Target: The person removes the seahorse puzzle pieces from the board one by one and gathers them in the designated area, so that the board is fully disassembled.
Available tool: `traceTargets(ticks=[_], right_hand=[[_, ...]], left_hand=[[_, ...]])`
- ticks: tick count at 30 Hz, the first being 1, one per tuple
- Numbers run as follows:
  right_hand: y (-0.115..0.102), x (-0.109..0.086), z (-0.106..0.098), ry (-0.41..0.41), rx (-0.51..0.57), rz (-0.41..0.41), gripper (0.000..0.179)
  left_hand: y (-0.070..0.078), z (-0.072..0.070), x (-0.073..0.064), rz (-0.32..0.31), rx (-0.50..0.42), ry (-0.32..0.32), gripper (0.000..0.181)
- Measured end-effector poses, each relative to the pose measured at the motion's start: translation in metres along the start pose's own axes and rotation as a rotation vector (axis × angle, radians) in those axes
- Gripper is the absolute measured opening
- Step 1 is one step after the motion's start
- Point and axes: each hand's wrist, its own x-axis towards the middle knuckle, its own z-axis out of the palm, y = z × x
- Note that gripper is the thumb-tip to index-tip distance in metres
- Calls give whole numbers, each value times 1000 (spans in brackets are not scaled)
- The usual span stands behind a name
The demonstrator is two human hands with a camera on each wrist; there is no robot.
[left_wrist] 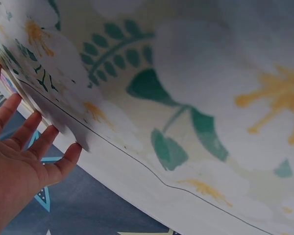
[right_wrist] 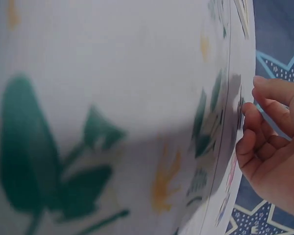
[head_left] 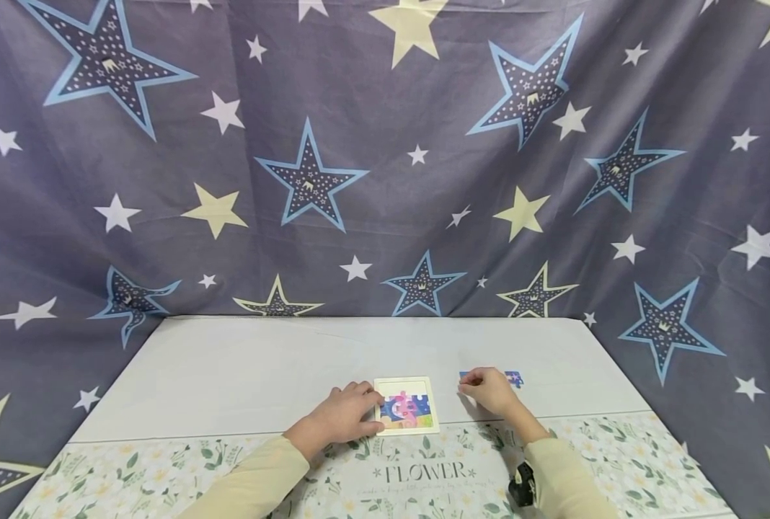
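1 puzzle tray (head_left: 435,407) lies on the counter (head_left: 262,375), lower centre of the view. Its lower part is filled, top strip is bare, so I judge approx. over half done. Loose pcs. (head_left: 515,378) lie at lower right, by my right hand (head_left: 491,391); exact no. is hidden. Whether this grip pinches one, I cannot tell. My left hand (head_left: 346,413), fingers spread, touches the tray's left edge w/o grasping.

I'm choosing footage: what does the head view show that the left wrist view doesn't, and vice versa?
Only the head view shows the right hand, a flat blue puzzle piece and the black FLOWER lettering. Only the left wrist view shows the left palm. Both show the left hand, the square cream puzzle frame, white, flower-printed cover and dark, star-patterned cloth backdrop.
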Motion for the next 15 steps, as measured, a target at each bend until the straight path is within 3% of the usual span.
traceTargets(ticks=[15], right_hand=[[-15,-4,21,-28,10,-101,5]], left_hand=[[7,3,5,2,14,48,45]])
